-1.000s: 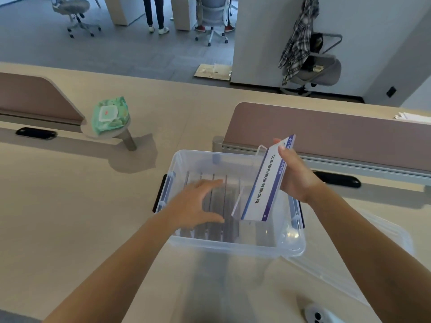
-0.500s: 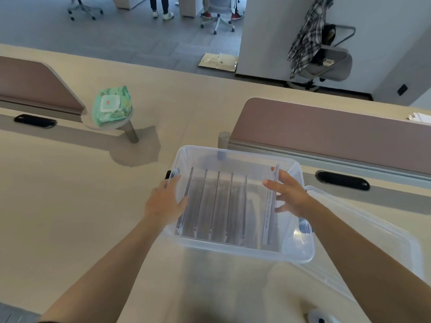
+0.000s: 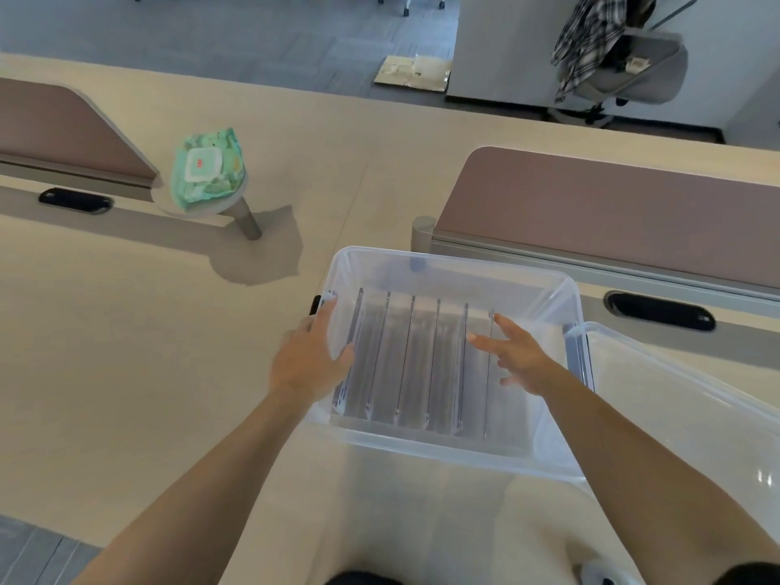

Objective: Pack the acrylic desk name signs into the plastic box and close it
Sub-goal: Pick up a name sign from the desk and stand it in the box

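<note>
A clear plastic box (image 3: 447, 263) stands open on the beige desk in front of me. Several acrylic desk name signs (image 3: 411, 361) stand on edge inside it, side by side in a row. My left hand (image 3: 310, 358) grips the box's left wall, thumb inside the rim. Over the right part of the box hovers my right hand (image 3: 517, 354), fingers spread and holding nothing, its fingertips at the rightmost sign. The clear lid (image 3: 683, 420) lies to the right of the box, leaning against its right side.
A green pack of wet wipes (image 3: 207, 168) sits on a small round stand at the left. Brown desk dividers (image 3: 612, 213) run behind the box. Black cable grommets (image 3: 658, 310) sit in the desk. A chair with a plaid shirt (image 3: 591, 40) stands beyond the desk.
My right hand lowered the printed sign into the box and let go of it. My left hand moved from inside the box to its left wall.
</note>
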